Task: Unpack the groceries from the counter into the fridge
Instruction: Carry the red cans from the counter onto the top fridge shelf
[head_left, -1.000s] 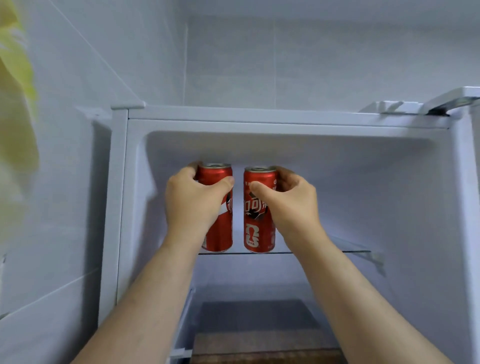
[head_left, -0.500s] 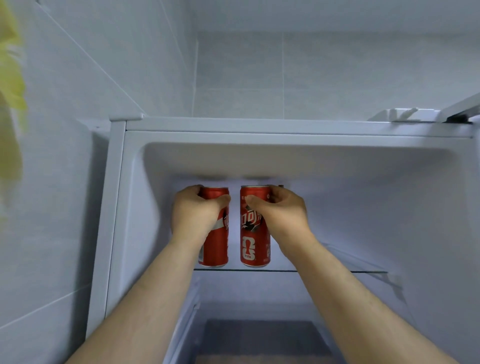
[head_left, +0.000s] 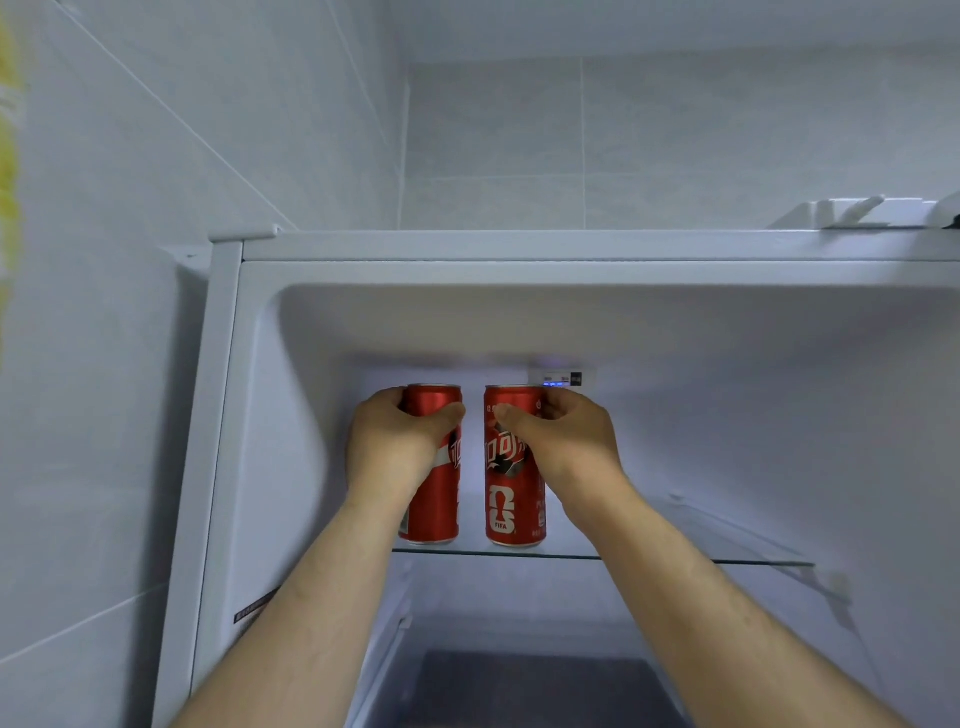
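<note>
Fig.: L grip clasps L can, R grip clasps R can; both upright at shelf near edge. I'd slide them farther in, then let go.

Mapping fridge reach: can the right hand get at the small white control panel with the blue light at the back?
Probably yes: the right hand grips a tall red metal can just below the white control panel; nothing shows between them, though it must let go first.
</note>
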